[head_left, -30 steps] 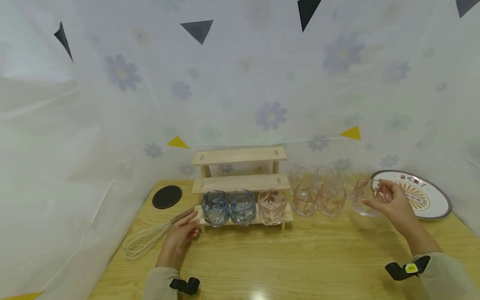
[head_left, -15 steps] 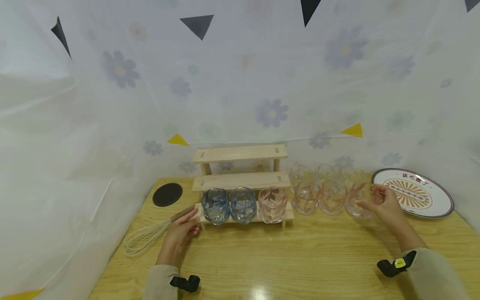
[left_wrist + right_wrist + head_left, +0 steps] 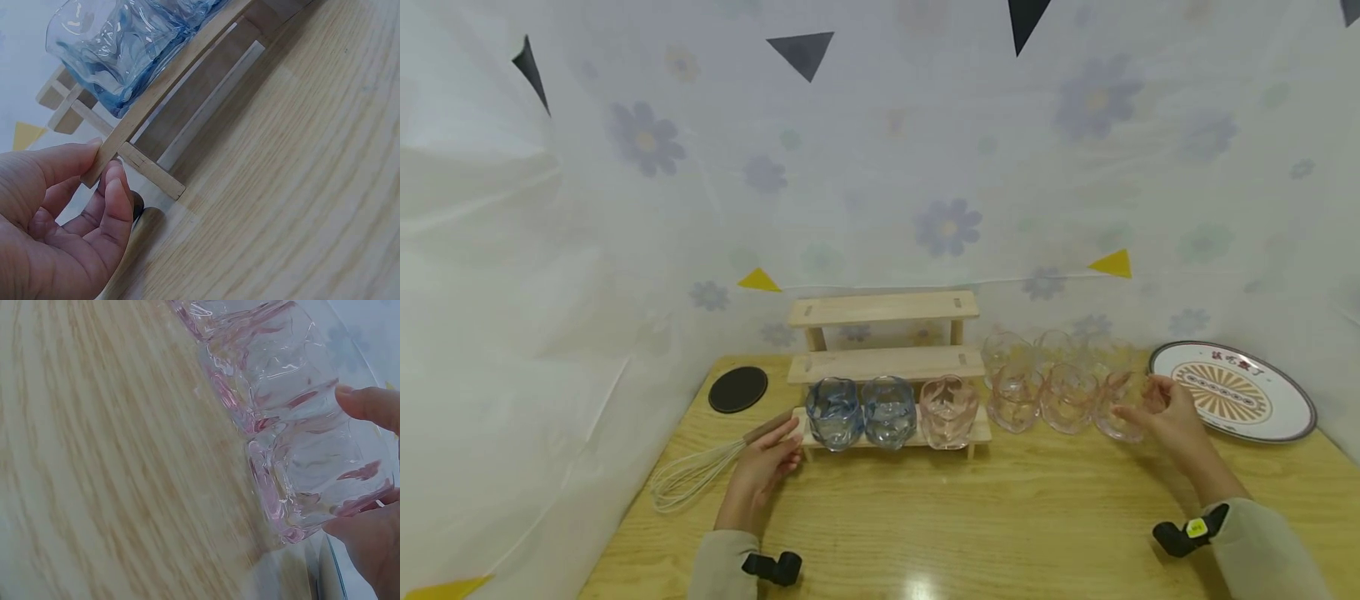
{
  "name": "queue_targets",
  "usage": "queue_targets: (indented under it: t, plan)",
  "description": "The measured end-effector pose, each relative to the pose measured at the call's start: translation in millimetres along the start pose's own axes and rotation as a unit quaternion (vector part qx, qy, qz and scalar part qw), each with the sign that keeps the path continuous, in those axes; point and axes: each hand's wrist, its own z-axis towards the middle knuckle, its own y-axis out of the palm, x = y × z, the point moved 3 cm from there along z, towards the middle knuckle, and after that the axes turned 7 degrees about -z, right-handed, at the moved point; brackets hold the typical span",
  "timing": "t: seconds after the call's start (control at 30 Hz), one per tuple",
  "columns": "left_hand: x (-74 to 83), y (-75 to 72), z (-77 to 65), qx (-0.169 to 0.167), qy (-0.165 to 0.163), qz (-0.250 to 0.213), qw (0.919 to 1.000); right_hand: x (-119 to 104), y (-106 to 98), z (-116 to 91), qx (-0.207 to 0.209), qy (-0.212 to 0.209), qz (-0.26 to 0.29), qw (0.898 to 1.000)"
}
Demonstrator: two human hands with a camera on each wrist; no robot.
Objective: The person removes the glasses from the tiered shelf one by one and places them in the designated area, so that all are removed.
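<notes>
White plate (image 3: 1232, 396) bore a row of four reddish Chinese characters (image 3: 1237, 361) near its far rim, 吃 and 了 legible, other two blurred; yellow label (image 3: 1197, 527) on the right arm's black wrist mount (image 3: 1177, 542) proved too small to read.

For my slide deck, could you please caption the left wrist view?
A left hand pinches the end of a stepped pale wooden rack bearing wavy blue glass cups.

A wood-grained table (image 3: 880, 525) is carrying a stepped rack (image 3: 887, 364).
Left of the rack, a whisk (image 3: 721, 456) and black disc (image 3: 738, 389) are lying; to its right, pink glasses (image 3: 1067, 402) and clear glasses (image 3: 1054, 350) are standing near an oval plate (image 3: 1285, 408).
</notes>
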Motion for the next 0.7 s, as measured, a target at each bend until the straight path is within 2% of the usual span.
queue_targets:
  t: [0.2,0.47,0.7]
  plan:
    - [0.3,0.4,1.0,0.003,0.0,-0.006,1.0,-0.9,-0.2,1.6,0.003,-0.001,0.006,1.0]
    - [1.2,0.9,-0.2,0.001,-0.001,-0.006,1.0,2.7,3.3,-0.5,-0.015,0.032,-0.004,0.999]
    - [0.5,0.6,-0.5,0.003,-0.002,-0.006,1.0,2.1,3.7,-3.6,-0.029,0.041,0.021,0.999]
